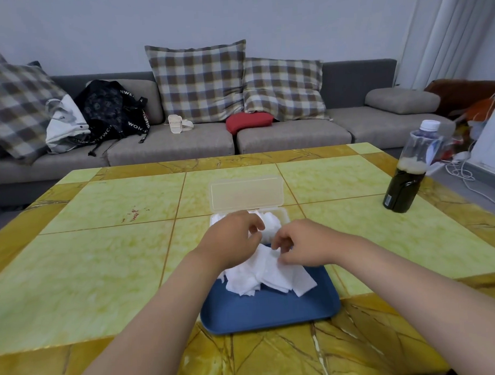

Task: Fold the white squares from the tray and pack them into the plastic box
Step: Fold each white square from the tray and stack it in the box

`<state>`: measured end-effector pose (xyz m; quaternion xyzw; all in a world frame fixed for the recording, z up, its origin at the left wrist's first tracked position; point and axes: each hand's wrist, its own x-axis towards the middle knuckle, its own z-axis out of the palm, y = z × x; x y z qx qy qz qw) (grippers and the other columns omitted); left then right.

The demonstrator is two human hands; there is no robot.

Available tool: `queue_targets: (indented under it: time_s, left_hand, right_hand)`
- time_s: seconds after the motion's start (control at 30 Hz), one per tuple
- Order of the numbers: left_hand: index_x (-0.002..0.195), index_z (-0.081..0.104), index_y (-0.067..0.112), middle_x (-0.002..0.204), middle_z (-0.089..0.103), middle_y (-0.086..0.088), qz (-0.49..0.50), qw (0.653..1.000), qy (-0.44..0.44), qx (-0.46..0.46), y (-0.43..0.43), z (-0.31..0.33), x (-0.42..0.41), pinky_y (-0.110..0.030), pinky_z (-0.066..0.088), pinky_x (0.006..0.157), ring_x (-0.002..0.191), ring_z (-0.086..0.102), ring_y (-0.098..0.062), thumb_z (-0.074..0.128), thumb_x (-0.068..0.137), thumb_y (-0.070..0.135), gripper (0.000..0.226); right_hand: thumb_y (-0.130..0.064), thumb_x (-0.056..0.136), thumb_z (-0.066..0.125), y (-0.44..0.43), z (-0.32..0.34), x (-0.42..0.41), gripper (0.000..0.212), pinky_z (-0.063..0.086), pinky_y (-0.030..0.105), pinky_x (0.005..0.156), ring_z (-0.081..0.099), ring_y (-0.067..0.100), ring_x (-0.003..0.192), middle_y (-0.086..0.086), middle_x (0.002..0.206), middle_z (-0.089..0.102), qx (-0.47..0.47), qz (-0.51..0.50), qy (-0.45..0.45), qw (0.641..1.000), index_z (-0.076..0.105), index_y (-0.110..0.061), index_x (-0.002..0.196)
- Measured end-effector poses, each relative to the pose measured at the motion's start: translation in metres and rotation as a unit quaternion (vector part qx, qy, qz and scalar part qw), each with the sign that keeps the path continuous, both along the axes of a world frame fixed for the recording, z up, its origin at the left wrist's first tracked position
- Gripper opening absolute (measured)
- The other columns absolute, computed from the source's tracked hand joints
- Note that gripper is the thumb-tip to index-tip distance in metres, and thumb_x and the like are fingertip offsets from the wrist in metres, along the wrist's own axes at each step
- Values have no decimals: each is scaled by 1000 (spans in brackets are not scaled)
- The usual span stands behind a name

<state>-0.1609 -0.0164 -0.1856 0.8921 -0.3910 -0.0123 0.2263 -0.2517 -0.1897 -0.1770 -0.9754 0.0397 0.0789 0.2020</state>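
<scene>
Both hands meet mid-frame: right hand [301, 248] pinches a crumpled white square [267, 258] atop the pile [252, 281] on the blue tray [273, 310]; left hand [231, 238] curled, grip unclear. Clear plastic box [283, 214] behind, lid [246, 194] up, holds more white pieces.

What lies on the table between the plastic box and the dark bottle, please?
In the head view, only bare tabletop separates the plastic box from the bottle.

Loose white squares [260, 274] heap on the blue tray [270, 310]; more fill the open plastic box [246, 194].
</scene>
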Motion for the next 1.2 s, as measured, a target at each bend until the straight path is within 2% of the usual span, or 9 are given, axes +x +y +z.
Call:
queue_targets:
  time_s: [0.13, 0.3, 0.37, 0.47, 0.57, 0.7, 0.87, 1.07, 1.2]
  left_hand:
    - [111, 68, 32, 103, 65, 16, -15, 999, 26, 42, 3, 1, -15, -19, 44, 66, 82, 56, -2, 55, 92, 31, 24]
    - [116, 70, 31, 106, 67, 16, -17, 994, 66, 84, 12, -3, -18, -24, 51, 79, 89, 61, -4, 56, 90, 31, 29]
    - [116, 70, 31, 110, 68, 17, -6, 994, 84, 66, 15, -4, -14, -23, 50, 81, 93, 61, -4, 55, 93, 31, 27]
    - [111, 71, 31, 108, 67, 17, 12, 992, 122, 19, 17, -6, -10, -22, 46, 81, 96, 61, -4, 53, 97, 33, 23]
    - [96, 74, 26, 97, 68, 15, 36, 980, 185, -68, 14, -4, -11, -27, 46, 80, 94, 62, -10, 49, 100, 38, 28]
    - [105, 76, 20, 100, 77, 6, 47, 909, 349, -223, 12, 8, -13, -26, 52, 83, 93, 71, -12, 51, 100, 45, 36]
    - [106, 73, 4, 85, 77, -6, 67, 853, 427, -293, 6, 8, -18, -25, 60, 74, 72, 72, -11, 66, 96, 18, 19]
    - [105, 71, 4, 82, 78, -7, 117, 747, 534, -379, -1, 6, -21, -24, 62, 69, 72, 75, -15, 63, 98, 14, 14]
    - [98, 70, 2, 72, 76, -5, 151, 721, 541, -406, -3, 5, -20, -26, 63, 69, 66, 74, -14, 62, 99, 12, 12]
  right_hand:
    - [-36, 74, 83, 8, -6, -7, 50, 54, 32, 88, 63, 8, 97, -14, 103, 67, 14, -2, 28, 1000, 66, -29, 120]
    - [-30, 73, 86, 17, -9, -7, 54, 46, 21, 68, 59, 6, 84, -14, 91, 63, 9, 9, 43, 999, 64, -28, 123]
    - [-28, 75, 85, 16, -5, -6, 44, 47, 22, 68, 60, 9, 84, -12, 89, 64, 22, 1, 45, 999, 68, -25, 115]
    - [-22, 79, 82, 7, 3, -4, 15, 45, 26, 65, 56, 11, 71, -5, 74, 62, 82, -30, 23, 996, 72, -11, 83]
    - [-20, 82, 80, -4, 13, -5, 30, 43, 28, 63, 56, 12, 65, 7, 76, 63, 186, -97, 8, 978, 68, 5, 93]
    - [-17, 89, 75, -8, 19, -6, 14, 46, 27, 58, 67, 9, 60, 9, 81, 75, 301, -129, -2, 945, 74, -4, 97]
    - [-16, 90, 74, -4, 18, -4, 2, 47, 25, 52, 67, 15, 59, 2, 71, 74, 388, -162, -26, 907, 75, -15, 89]
    - [-18, 80, 85, 3, 16, 2, 30, 51, 26, 45, 70, 19, 55, 11, 86, 76, 402, -265, -91, 872, 71, -6, 103]
    - [-24, 78, 87, 5, 17, 4, 33, 48, 27, 45, 74, 19, 58, 5, 94, 76, 370, -293, -106, 875, 72, -7, 102]
